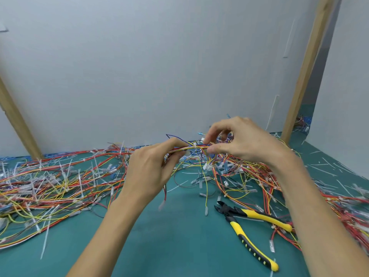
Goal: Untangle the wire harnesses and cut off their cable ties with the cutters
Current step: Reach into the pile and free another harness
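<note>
The left hand (151, 166) and the right hand (245, 140) are both raised a little above the table and hold between them one slim bundle of red, yellow and blue wires (196, 146). The left hand grips the bundle with curled fingers and the thumb near its left end. The right hand pinches the other end between thumb and forefinger, while its other fingers are loosely bent. A small white plastic cable tie (192, 144) appears to sit round the bundle between the two hands, though it is blurred. Loose ends of the bundle hang down toward the teal-green mat (179, 246). The side cutters (229, 213), with a black head and yellow-and-black handles, lie on the mat to the right, near the right forearm, with handles spread apart; no hand touches them. A wide heap of tangled multicoloured wire harnesses (50, 186) covers the left part of the mat, and a second heap of harnesses (349, 206) lies on the right. Thin white cut pieces of cable tie (327, 166) are scattered at the far right. Behind stands a pale grey wall panel (159, 66), with a slanted wooden post (307, 66) before it.
</note>
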Demonstrator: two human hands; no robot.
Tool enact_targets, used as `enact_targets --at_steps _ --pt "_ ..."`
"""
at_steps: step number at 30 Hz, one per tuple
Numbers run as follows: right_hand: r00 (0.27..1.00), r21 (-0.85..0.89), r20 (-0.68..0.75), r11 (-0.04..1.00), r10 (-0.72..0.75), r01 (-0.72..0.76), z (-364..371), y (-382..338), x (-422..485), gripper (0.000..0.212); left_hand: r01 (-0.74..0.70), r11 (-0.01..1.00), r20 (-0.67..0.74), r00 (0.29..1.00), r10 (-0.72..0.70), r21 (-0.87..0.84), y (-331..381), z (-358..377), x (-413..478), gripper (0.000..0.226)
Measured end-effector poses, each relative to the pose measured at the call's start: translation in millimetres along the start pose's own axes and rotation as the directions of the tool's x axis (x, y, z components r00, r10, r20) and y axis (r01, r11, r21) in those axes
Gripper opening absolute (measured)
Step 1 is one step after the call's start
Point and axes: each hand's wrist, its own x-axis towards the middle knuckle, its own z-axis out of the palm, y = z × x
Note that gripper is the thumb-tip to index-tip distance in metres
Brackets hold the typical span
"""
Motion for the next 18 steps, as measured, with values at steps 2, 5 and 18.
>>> enact_targets --at_steps 2,5,18 --pt "0.999 -0.019 -0.018 0.999 -0.033 0.033 1.8 1.5 1.5 0.007 0.008 0.999 0.010 1.000 -0.008 -0.031 -1.2 0.5 -0.4 0.010" --pt "0.999 0.019 -0.032 0.999 -0.043 0.043 3.9 1.9 2.6 0.005 0.030 0.998 0.035 0.999 -0.029 -0.053 -5.7 -1.0 -0.2 0.008" --pt "0.988 0.160 0.155 0.986 0.016 -0.041 9.6 4.7 0.9 0.012 -0.035 0.998 -0.063 0.997 0.039 0.053 -12.4 -7.5 -3.5 0.009"
